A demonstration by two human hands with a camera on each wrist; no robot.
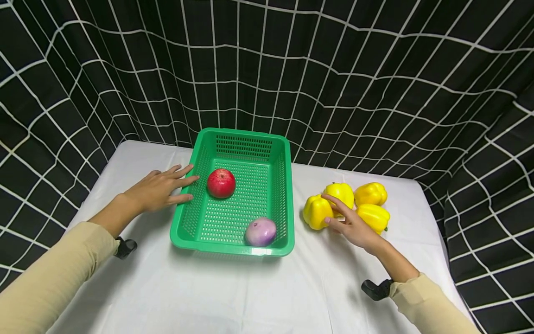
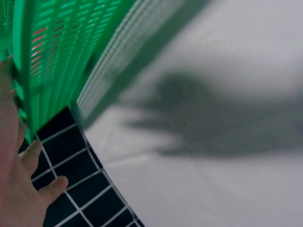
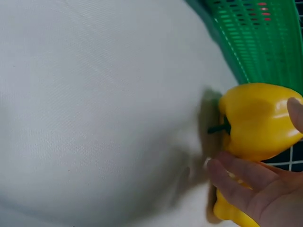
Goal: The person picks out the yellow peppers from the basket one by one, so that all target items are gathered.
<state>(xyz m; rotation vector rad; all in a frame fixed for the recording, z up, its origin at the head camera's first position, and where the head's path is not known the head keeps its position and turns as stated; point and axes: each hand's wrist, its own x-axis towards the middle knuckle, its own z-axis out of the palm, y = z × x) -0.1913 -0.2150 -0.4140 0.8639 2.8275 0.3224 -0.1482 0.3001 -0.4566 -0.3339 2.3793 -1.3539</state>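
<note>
My left hand (image 1: 160, 189) rests at the left rim of a green plastic basket (image 1: 231, 249), its fingers spread and reaching over the edge. Inside the basket are a red apple (image 1: 221, 183) and, at the near right corner, a purple onion (image 1: 261, 232). To the right, my right hand (image 1: 354, 227) reaches in at a yellow bell pepper (image 1: 315, 212), thumb and forefinger at its right side and the other fingers extended. In the right wrist view, this pepper (image 3: 260, 120) shows a dark green stem, with the thumb overlapping it and fingertips (image 3: 215, 168) close below.
More yellow bell peppers lie clustered behind and beside the right hand, including a back one (image 1: 371, 194) and a right one (image 1: 373, 217). Everything stands on a white-covered table (image 1: 250, 297). A black curtain with white grid lines (image 1: 267, 69) surrounds the back and sides.
</note>
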